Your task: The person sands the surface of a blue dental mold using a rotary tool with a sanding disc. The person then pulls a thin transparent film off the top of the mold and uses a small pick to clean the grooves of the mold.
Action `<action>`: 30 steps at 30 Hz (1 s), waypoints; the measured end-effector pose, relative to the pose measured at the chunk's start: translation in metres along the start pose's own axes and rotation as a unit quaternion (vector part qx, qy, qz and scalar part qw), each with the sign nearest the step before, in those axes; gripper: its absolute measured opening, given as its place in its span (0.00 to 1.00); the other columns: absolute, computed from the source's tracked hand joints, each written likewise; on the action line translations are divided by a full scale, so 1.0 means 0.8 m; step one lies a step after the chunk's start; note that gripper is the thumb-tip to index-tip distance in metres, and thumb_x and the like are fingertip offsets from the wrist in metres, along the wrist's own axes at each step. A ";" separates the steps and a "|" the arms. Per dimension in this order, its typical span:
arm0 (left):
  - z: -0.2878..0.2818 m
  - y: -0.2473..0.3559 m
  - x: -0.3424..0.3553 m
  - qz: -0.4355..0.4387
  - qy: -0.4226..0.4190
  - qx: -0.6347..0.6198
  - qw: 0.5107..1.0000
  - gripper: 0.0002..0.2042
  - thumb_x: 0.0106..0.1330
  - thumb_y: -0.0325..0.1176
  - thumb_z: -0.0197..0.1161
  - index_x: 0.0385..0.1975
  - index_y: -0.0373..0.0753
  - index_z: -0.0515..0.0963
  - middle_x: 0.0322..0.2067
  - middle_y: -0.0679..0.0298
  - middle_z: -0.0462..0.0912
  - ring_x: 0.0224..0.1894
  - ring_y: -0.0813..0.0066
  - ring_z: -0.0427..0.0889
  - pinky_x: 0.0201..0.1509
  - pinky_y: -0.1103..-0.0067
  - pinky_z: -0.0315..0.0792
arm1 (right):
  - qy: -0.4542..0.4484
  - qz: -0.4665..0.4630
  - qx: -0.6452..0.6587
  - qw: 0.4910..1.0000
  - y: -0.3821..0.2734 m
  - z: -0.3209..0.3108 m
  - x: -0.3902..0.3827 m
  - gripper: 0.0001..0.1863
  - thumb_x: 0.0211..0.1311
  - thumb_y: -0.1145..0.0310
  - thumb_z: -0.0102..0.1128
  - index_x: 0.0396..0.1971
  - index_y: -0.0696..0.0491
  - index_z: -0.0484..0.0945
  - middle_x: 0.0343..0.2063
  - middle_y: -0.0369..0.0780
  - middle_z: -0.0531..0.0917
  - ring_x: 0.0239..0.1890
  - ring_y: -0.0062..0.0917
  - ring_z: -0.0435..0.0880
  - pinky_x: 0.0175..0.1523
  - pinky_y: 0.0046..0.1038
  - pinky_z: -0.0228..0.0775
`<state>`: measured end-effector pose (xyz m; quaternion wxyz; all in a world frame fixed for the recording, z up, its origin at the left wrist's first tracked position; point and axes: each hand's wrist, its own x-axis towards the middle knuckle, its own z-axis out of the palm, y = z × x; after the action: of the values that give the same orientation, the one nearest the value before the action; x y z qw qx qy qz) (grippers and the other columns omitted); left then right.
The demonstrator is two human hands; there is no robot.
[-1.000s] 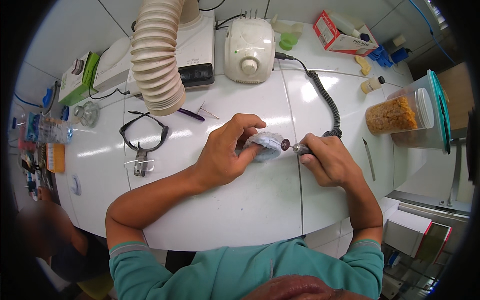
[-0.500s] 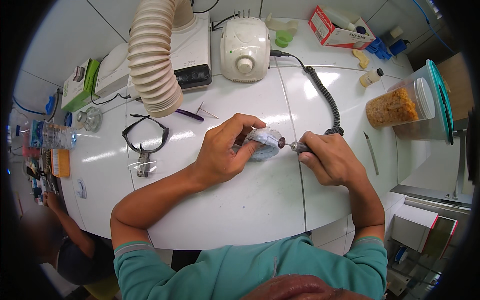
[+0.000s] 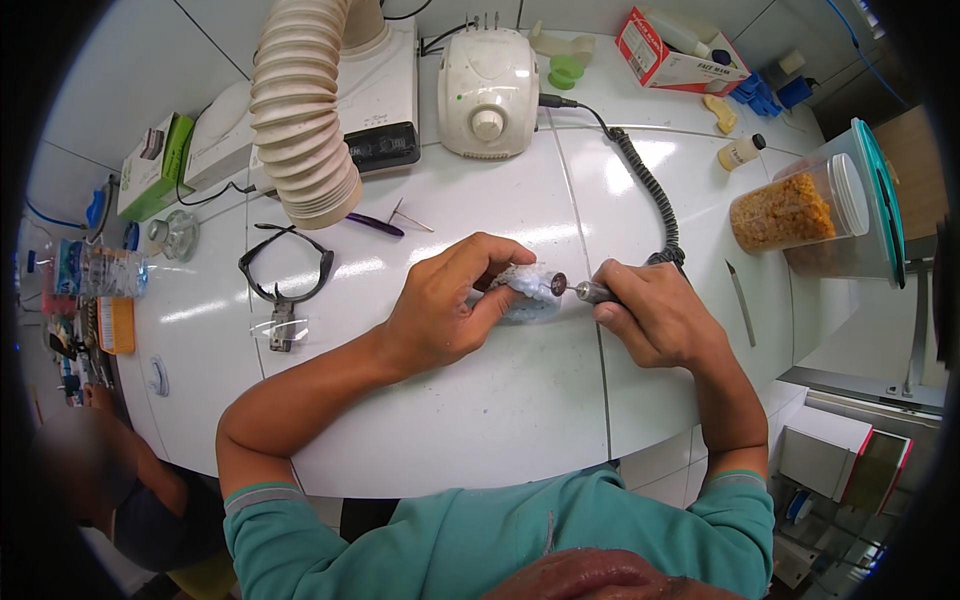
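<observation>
The left hand (image 3: pixel 445 305) pinched a cast (image 3: pixel 529 281) in front of the motor box (image 3: pixel 488 90); the right hand (image 3: pixel 658 315) was closed around a drill (image 3: pixel 592 292). Grinding seemed in hand; the next move likely called for steadiness.

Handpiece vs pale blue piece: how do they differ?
Shape: the handpiece is slim and rod-like; the pale blue piece is chunky and uneven.
Colour: the handpiece is grey with a dark reddish disc at its tip; the piece is pale blue and whitish.
Hold: the handpiece is in the right hand, the piece in the left hand.
Shared: both are held over the white table.
</observation>
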<state>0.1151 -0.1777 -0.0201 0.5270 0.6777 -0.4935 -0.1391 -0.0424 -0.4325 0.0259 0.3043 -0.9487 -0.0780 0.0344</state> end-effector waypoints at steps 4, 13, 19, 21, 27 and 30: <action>0.002 0.001 0.001 0.020 -0.001 -0.003 1.000 0.17 0.70 0.14 0.69 0.56 0.32 0.79 0.45 0.59 0.86 0.43 0.75 0.91 0.48 0.78 0.87 | -0.004 0.000 -0.004 1.000 0.000 -0.001 0.000 0.13 0.79 0.59 0.63 0.42 0.55 0.75 0.23 0.47 0.82 0.24 0.50 0.82 0.32 0.45 0.72; -0.002 -0.004 0.008 -0.054 -0.040 -0.098 0.993 0.30 0.55 0.19 0.69 0.62 0.40 0.83 0.41 0.61 0.83 0.37 0.73 0.83 0.42 0.77 0.78 | -0.021 0.003 0.020 1.000 0.002 -0.008 -0.003 0.13 0.76 0.60 0.64 0.42 0.55 0.76 0.24 0.48 0.82 0.26 0.51 0.83 0.34 0.45 0.73; -0.009 0.003 0.014 -0.073 -0.108 -0.107 0.986 0.31 0.57 0.15 0.65 0.65 0.36 0.82 0.44 0.61 0.83 0.47 0.75 0.87 0.57 0.78 0.80 | -0.037 -0.023 0.023 0.999 0.003 -0.007 -0.003 0.13 0.77 0.59 0.63 0.42 0.54 0.76 0.24 0.48 0.82 0.27 0.51 0.84 0.35 0.47 0.74; -0.013 0.001 0.014 -0.072 -0.125 -0.110 0.983 0.30 0.58 0.15 0.65 0.64 0.35 0.82 0.46 0.60 0.84 0.50 0.74 0.87 0.59 0.77 0.81 | -0.037 -0.024 0.028 0.999 0.002 -0.006 -0.004 0.13 0.78 0.59 0.63 0.42 0.54 0.76 0.25 0.47 0.82 0.28 0.51 0.84 0.35 0.47 0.74; -0.011 0.002 0.014 -0.125 -0.131 -0.149 0.972 0.26 0.62 0.15 0.68 0.63 0.31 0.81 0.53 0.57 0.88 0.58 0.72 0.88 0.66 0.73 0.80 | -0.055 -0.039 0.026 0.997 0.001 -0.009 -0.003 0.14 0.77 0.59 0.63 0.41 0.54 0.73 0.27 0.46 0.81 0.31 0.49 0.85 0.36 0.47 0.74; -0.008 0.002 0.013 -0.132 -0.122 -0.160 0.971 0.25 0.63 0.15 0.69 0.63 0.30 0.81 0.55 0.56 0.88 0.59 0.71 0.88 0.67 0.73 0.80 | -0.066 -0.039 0.025 0.997 0.000 -0.010 -0.003 0.14 0.77 0.59 0.63 0.41 0.55 0.73 0.27 0.46 0.80 0.31 0.49 0.85 0.36 0.46 0.74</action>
<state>0.1240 -0.1824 -0.0130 0.5415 0.6220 -0.4315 -0.3657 -0.0442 -0.4377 0.0325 0.3234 -0.9327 -0.1341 0.0864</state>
